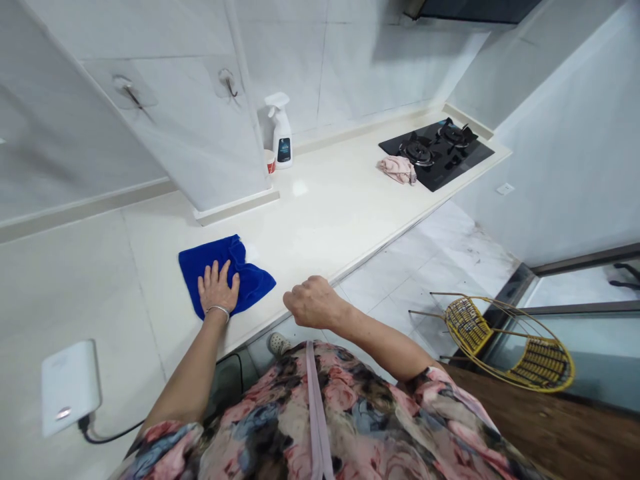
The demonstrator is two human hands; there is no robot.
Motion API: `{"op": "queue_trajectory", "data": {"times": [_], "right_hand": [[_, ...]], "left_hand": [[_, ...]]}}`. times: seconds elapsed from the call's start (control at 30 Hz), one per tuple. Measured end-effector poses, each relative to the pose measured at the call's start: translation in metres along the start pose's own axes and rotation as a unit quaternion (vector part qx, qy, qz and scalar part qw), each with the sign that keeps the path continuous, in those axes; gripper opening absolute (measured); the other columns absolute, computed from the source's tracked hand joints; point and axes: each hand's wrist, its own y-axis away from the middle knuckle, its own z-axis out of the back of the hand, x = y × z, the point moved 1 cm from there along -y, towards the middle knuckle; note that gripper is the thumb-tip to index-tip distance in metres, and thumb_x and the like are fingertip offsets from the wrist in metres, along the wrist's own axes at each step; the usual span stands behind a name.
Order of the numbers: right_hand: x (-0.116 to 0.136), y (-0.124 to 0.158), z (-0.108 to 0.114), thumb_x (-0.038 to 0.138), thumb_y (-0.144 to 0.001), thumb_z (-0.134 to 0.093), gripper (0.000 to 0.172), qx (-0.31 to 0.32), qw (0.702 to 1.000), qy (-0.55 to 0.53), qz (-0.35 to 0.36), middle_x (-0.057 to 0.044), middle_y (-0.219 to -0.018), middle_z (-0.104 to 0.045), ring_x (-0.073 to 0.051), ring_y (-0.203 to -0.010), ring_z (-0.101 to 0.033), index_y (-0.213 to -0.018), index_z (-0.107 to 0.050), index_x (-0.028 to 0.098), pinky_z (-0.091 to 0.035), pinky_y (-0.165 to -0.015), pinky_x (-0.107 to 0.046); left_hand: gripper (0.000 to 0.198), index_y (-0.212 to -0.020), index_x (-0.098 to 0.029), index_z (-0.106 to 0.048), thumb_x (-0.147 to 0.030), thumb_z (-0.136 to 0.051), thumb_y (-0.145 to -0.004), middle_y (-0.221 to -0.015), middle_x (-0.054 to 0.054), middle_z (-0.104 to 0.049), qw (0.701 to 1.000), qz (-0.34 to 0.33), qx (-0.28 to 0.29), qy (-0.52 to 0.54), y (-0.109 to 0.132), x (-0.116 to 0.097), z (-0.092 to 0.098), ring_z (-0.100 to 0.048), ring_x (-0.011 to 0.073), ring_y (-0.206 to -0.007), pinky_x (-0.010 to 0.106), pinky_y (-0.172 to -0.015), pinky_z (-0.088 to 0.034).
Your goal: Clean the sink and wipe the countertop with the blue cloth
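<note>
Cloth is what we have under the left hand (218,288): a blue cloth (227,272), rumpled and folded over itself, lying on the white worktop (325,207) near its front edge. We judge it soft, light and limp, likely a microfibre that clings a little to a smooth surface, with nothing fragile about it. It will bunch and slide instead of lifting as one piece, so a flat palm pressing down suits it, or a pinch at a gathered fold if it is to be picked up. Our left hand lies flat on the near left part of it, fingers spread and pointing away, grasping nothing; most of the cloth reaches out to the far side and right of the palm. Our right hand (314,301) is loosely clenched, empty as far as we can see, resting at the worktop's front edge, just right of the cloth and apart from it.
</note>
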Motion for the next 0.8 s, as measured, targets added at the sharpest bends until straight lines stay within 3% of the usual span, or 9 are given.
{"op": "queue_trajectory", "data": {"times": [0.43,0.8], "right_hand": [[-0.012,-0.026,-0.051,0.008,-0.094,-0.051,0.023,0.055,0.997,-0.003,-0.052,-0.017,-0.097,-0.076,-0.03,-0.094,-0.075,-0.103,-0.072,0.012,-0.052,-0.074,-0.036],[-0.006,-0.038,-0.067,0.008,-0.097,-0.047,0.025,0.047,0.995,-0.021,-0.081,-0.016,-0.098,-0.075,-0.029,-0.094,-0.073,-0.103,-0.071,0.013,-0.05,-0.076,-0.036]], "left_hand": [[0.068,-0.163,-0.019,-0.042,-0.052,-0.026,-0.105,-0.173,0.012,-0.029,1.0,-0.002,0.001,-0.002,0.001,0.001,0.0,-0.017,0.0318,-0.162,0.057,-0.132,-0.013],[0.066,-0.162,-0.02,-0.043,-0.051,-0.028,-0.105,-0.173,0.012,-0.029,1.0,-0.005,-0.005,0.005,0.001,0.002,-0.002,-0.017,0.0309,-0.163,0.057,-0.132,-0.013]]}}
